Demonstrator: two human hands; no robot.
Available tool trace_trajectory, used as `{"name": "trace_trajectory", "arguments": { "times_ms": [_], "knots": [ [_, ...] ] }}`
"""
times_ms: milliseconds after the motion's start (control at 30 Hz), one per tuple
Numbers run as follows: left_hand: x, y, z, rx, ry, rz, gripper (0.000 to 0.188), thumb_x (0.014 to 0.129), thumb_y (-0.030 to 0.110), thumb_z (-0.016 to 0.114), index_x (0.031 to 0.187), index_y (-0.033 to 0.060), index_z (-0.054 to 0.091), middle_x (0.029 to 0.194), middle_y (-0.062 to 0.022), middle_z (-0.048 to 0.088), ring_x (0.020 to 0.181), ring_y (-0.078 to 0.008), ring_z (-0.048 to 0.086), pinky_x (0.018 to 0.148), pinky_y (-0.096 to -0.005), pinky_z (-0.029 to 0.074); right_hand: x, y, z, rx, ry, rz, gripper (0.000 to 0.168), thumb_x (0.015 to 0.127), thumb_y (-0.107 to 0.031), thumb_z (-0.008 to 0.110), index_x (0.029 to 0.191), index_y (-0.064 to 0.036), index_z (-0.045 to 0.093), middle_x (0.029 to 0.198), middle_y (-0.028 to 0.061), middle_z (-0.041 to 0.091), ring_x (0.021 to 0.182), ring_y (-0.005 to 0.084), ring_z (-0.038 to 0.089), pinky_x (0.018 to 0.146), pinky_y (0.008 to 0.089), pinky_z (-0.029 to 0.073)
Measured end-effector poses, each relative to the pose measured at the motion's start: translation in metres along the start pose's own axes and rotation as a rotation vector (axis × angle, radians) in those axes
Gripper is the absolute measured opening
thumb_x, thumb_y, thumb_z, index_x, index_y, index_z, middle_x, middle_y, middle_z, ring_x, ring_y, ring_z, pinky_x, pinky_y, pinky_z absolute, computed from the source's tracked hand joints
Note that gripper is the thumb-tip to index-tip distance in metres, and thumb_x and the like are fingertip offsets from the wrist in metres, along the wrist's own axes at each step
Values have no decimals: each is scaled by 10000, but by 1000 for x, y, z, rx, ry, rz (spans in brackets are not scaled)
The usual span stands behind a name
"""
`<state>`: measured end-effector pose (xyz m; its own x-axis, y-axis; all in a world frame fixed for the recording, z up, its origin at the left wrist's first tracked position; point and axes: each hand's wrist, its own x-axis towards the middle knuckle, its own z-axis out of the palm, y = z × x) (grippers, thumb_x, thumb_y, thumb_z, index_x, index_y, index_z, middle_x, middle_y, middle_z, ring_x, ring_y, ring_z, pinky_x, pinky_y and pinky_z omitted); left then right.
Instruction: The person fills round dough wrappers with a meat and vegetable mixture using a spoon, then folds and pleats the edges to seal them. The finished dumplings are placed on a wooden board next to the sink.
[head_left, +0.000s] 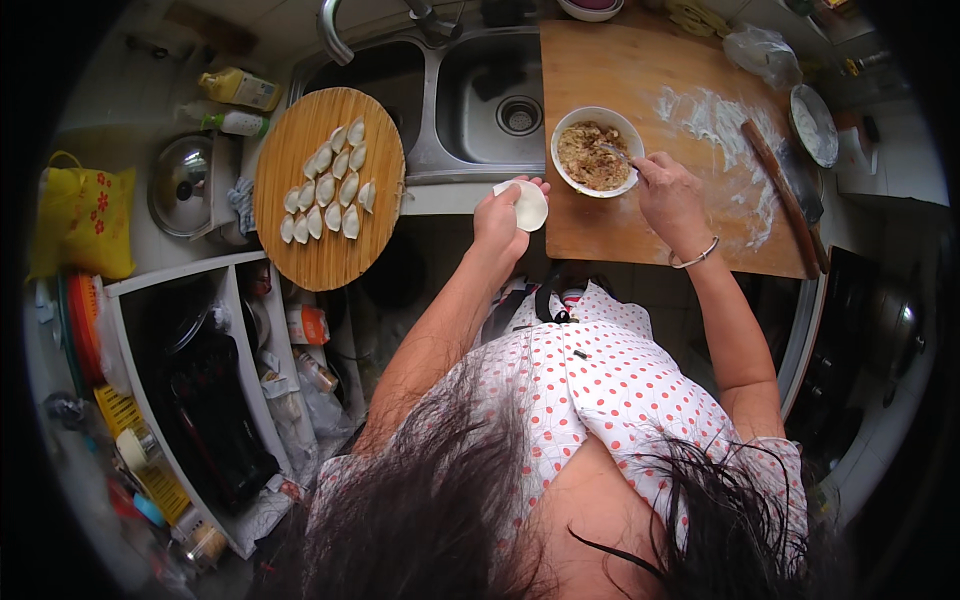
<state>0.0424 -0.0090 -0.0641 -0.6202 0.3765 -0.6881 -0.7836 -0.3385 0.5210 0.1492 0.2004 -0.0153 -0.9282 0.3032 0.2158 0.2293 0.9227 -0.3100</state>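
Note:
A round dough wrapper (532, 207) lies on the palm and fingers of my left hand (501, 219), my thumb resting over its edge, near the counter's front edge. My right hand (670, 196) grips the handle of a metal spoon (616, 153), whose tip is in the brown minced filling (589, 146). That filling sits in a white bowl (559, 166) on the wooden board (637, 247). To the left, rows of folded dumplings (325, 189) stand on a round slatted tray (277, 259). White flour (712, 124) is spread over the board's right part, beside a wooden rolling pin (780, 196).
Behind my left hand is a double steel sink (480, 112) with a faucet (334, 34); the round tray overlaps its left basin. A metal bowl of flour (813, 126) and a plastic bag (763, 56) are at the board's right rim. Bottles (240, 88) lie at the back left.

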Motion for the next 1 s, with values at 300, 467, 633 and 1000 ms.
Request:
{"name": "trace_trajectory", "arguments": {
  "times_ms": [300,467,633,1000],
  "knots": [
    [46,-22,14,42,-3,2,285,955,59,385,1169,-93,496,1165,-190,560,1052,-297,589,912,-430,493,41,-4,27,49,-71,16,181,847,-144,570,949,-78,704,937,111,678,868,302,645,747,377,515],
    [45,-22,19,58,16,18,289,961,70,376,1157,-99,504,1147,-187,569,1045,-297,591,916,-427,493,45,-8,21,128,-226,107,202,835,-145,576,965,-72,713,960,135,679,899,314,642,801,390,506],
    [46,-22,18,21,-5,5,290,967,77,370,1151,-101,507,1141,-189,572,1032,-298,596,911,-426,496,42,-7,18,202,-260,111,202,818,-147,590,948,-65,721,946,156,678,878,325,645,796,391,507],
    [37,-27,30,-32,39,-18,275,980,99,379,1125,-100,501,1124,-187,568,1021,-303,595,912,-432,496,21,19,23,542,-410,286,201,803,-97,581,927,-30,724,772,159,685,674,229,643,656,333,500]
  ]
}}
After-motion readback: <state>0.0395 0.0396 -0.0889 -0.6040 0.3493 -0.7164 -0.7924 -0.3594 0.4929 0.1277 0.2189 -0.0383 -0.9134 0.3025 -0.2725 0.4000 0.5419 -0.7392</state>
